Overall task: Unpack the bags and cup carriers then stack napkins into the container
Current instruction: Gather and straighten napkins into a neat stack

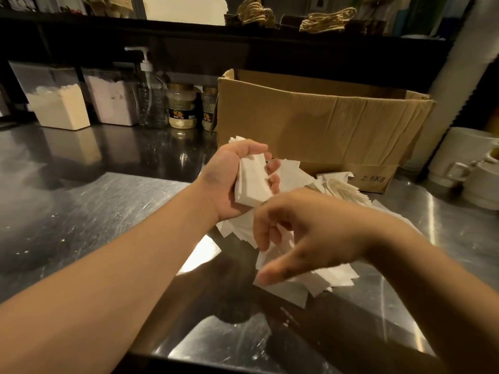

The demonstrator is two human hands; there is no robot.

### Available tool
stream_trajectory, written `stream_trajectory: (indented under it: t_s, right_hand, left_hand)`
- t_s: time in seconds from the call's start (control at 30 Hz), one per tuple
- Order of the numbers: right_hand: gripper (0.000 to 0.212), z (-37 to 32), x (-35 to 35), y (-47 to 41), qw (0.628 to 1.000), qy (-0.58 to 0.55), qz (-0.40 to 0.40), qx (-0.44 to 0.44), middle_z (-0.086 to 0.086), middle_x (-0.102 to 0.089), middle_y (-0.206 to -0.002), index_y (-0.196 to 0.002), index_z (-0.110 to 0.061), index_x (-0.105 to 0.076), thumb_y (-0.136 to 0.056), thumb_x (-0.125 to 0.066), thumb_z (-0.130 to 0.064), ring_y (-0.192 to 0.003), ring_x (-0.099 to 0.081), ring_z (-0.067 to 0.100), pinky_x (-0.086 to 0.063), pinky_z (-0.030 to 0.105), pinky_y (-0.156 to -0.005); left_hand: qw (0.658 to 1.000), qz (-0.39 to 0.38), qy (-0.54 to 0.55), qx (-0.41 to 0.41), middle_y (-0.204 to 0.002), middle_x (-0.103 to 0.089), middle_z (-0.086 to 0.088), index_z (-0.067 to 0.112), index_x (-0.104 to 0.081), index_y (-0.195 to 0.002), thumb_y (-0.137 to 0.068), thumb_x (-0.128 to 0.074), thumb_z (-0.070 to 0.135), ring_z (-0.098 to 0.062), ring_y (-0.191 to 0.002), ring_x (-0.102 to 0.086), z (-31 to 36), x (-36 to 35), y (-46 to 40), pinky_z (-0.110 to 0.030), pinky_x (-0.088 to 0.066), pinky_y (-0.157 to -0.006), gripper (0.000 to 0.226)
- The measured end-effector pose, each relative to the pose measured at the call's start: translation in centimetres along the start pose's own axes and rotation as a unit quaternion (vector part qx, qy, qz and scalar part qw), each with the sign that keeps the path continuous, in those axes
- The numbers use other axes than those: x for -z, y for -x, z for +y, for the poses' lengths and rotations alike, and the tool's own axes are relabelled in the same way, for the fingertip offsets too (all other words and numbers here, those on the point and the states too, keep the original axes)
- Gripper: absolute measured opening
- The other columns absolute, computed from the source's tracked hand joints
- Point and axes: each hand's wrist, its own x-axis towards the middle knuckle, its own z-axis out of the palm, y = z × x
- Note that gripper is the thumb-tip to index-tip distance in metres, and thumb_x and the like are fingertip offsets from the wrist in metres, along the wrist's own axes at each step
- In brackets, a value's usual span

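Observation:
My left hand (232, 179) grips a small stack of white napkins (252, 182) above the steel counter, fingers curled round its edges. A loose pile of white napkins (302, 282) lies scattered on the counter below and to the right. My right hand (302, 236) hovers over that pile, blurred by motion, with thumb and fingers spread and loosely bent; I cannot tell whether it touches a napkin. An open brown cardboard box (318, 125) marked 2.5Kg stands just behind the pile.
Two clear bins of powder (59, 103), a pump bottle (151, 103) and two jars (181, 106) line the back of the steel counter (81, 206). White mugs (464, 171) sit at the right. A dark shelf above holds paper bags with twine handles (326, 20).

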Motion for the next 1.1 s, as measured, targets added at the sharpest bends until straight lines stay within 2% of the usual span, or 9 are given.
stream_trajectory:
  t_s: [0.07,0.17,0.47,0.67,0.93,1.1]
  right_hand:
    - [0.041,0.5,-0.9,0.1,0.998,0.058,-0.015,-0.026,-0.025,-0.048,-0.105,-0.101,-0.042,-0.058,-0.073,-0.079,-0.063,-0.096,-0.044,-0.003,-0.048,0.024,-0.082]
    - [0.046,1.1,-1.4,0.2,0.995,0.094,-0.017,-0.04,-0.027,-0.041,-0.109,-0.104,-0.045,-0.054,-0.072,-0.078,-0.067,-0.1,-0.035,-0.008,-0.039,0.018,-0.08]
    - [0.025,1.7,-1.4,0.4,0.999,0.02,-0.018,-0.029,-0.025,-0.049,-0.109,-0.103,-0.046,-0.063,-0.083,-0.076,-0.052,-0.1,-0.046,-0.006,-0.048,0.022,-0.087]
    - [0.034,1.8,-1.5,0.4,0.998,0.024,-0.029,-0.04,-0.026,-0.046,-0.111,-0.106,-0.044,-0.061,-0.079,-0.08,-0.052,-0.098,-0.046,-0.004,-0.043,0.017,-0.078]
    - [0.021,1.8,-1.6,0.4,0.999,0.036,-0.018,-0.022,-0.019,-0.049,-0.111,-0.096,-0.044,-0.061,-0.083,-0.078,-0.042,-0.102,-0.048,0.002,-0.052,0.033,-0.089]
    - [0.029,1.6,-1.3,0.7,0.996,0.06,-0.047,-0.048,-0.021,-0.046,-0.114,-0.1,-0.044,-0.059,-0.08,-0.079,-0.045,-0.102,-0.043,0.002,-0.049,0.031,-0.089]
  left_hand:
    - [1.0,0.0,-0.005,0.001,-0.095,-0.061,-0.007,0.014,-0.049,-0.12,-0.077,-0.068,0.024,-0.02,-0.075,-0.057,0.0,0.0,0.0,-0.034,-0.051,-0.072,0.048]
    - [1.0,0.005,-0.003,0.001,-0.093,-0.06,-0.007,0.014,-0.049,-0.119,-0.079,-0.066,0.024,-0.02,-0.075,-0.057,0.1,-0.2,0.2,-0.033,-0.051,-0.072,0.044]
    - [1.0,0.012,-0.001,0.018,-0.093,-0.06,-0.006,0.014,-0.051,-0.118,-0.079,-0.066,0.029,-0.019,-0.076,-0.057,0.4,-0.1,0.3,-0.032,-0.05,-0.075,0.044]
    - [1.0,0.014,-0.011,0.024,-0.094,-0.062,-0.006,0.015,-0.051,-0.121,-0.08,-0.066,0.031,-0.019,-0.076,-0.058,0.4,0.1,0.2,-0.033,-0.051,-0.076,0.047]
    - [0.999,0.025,-0.013,0.027,-0.094,-0.063,-0.006,0.015,-0.053,-0.122,-0.079,-0.066,0.032,-0.019,-0.076,-0.059,0.4,0.0,0.2,-0.032,-0.051,-0.074,0.048]
    - [0.999,0.023,-0.009,0.032,-0.096,-0.062,-0.006,0.015,-0.052,-0.124,-0.078,-0.067,0.032,-0.019,-0.078,-0.059,0.4,0.0,0.3,-0.032,-0.052,-0.075,0.052]
